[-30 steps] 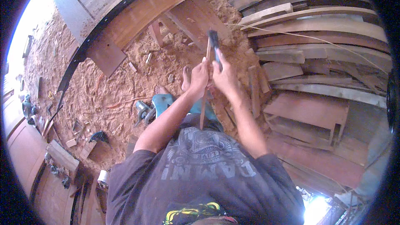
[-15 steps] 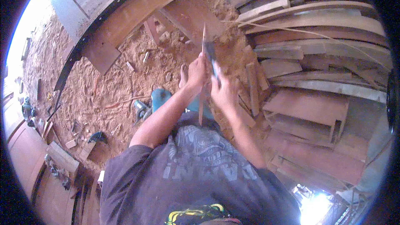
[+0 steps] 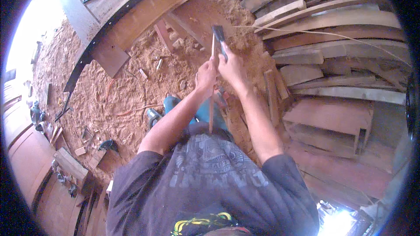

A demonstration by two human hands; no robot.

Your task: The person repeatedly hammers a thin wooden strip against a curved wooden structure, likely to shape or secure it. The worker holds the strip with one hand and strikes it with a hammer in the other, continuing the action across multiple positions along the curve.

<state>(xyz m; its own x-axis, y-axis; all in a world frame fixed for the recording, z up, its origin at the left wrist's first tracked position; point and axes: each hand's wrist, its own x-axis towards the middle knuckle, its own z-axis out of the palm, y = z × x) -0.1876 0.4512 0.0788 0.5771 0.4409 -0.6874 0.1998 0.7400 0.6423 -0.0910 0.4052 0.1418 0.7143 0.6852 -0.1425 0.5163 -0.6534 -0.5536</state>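
Since a second ago both hands have lifted a little higher and drawn closer together, and the tool's head now points further up and away from the body.

Left hand (image 3: 205, 75) is clenched around a thin wooden strip (image 3: 211, 105), which stands nearly upright in front of the person's chest, its lower end down by the dark shirt and its top poking out above the fist. Just to the right, touching it, the right hand (image 3: 232, 67) grips the handle of a dark-headed tool (image 3: 218, 32), the head rising beside the strip's top end. It looks to me like the strip is being trimmed or shaved while held steady. Any next stroke would call for a firm left grip and the blade kept clear of the left fingers. Sawdust floor (image 3: 118, 91) lies below, stacked planks (image 3: 332, 48) to the right.
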